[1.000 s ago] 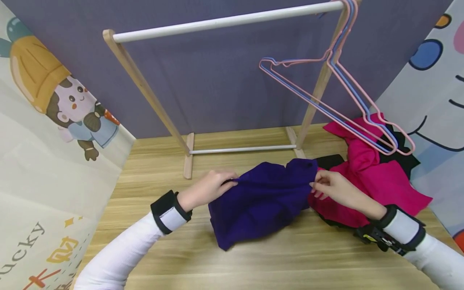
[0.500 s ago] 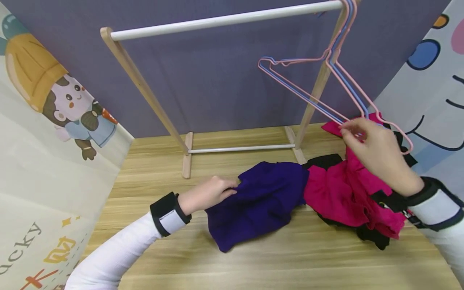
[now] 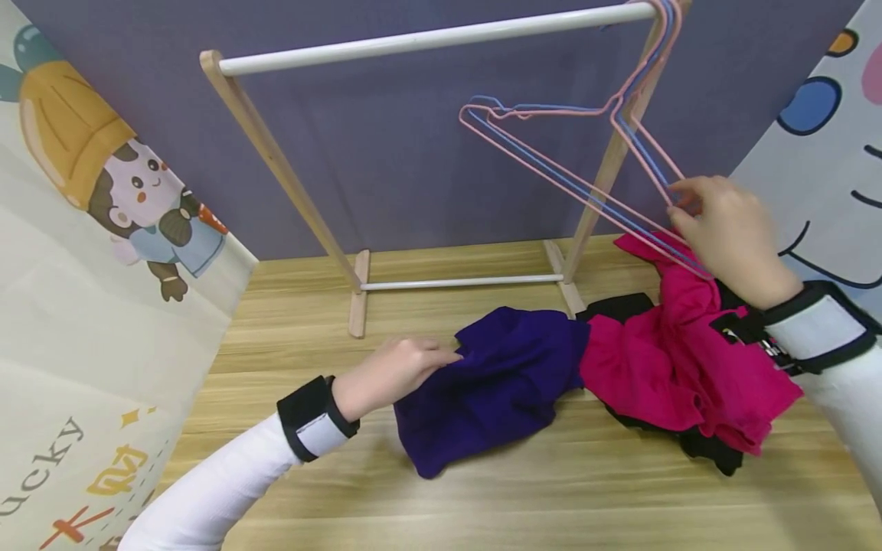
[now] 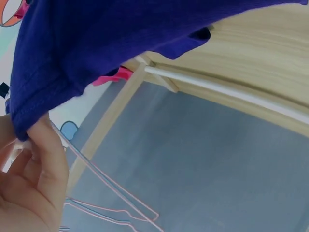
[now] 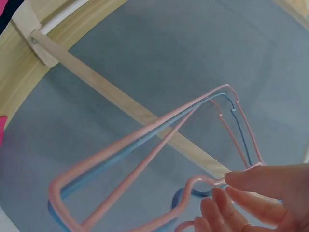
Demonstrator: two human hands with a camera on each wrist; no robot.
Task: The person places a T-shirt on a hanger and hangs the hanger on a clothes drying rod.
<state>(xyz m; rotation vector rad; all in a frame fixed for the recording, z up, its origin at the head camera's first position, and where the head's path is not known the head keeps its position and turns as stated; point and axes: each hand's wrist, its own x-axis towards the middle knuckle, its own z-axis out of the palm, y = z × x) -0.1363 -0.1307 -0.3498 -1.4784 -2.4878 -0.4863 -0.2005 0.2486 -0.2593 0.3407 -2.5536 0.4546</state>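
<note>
My left hand [image 3: 400, 371] pinches the edge of a dark purple cloth garment [image 3: 489, 398] lying rumpled on the wooden table. In the left wrist view the garment's stitched hem [image 4: 38, 108] is caught between thumb and fingers. Up at the right, my right hand [image 3: 726, 233] has thumb and fingertips on the shoulder of a pink hanger [image 5: 140, 131]. A blue hanger [image 5: 130, 147] and another pink one hang close against it. All their hooks sit at the right end of the white rod [image 3: 441, 37]; my hand hides part of their right side.
The wooden rack's left post [image 3: 276, 161] and right post [image 3: 606, 176] stand on the table before a grey-blue back panel. Magenta clothing [image 3: 723, 375] and black clothing [image 3: 620, 306] lie heaped at the right. Printed walls close both sides.
My right hand let go of the purple garment and moved up and right to the hangers, which have swung slightly left. The left hand keeps its place at the garment's edge.
</note>
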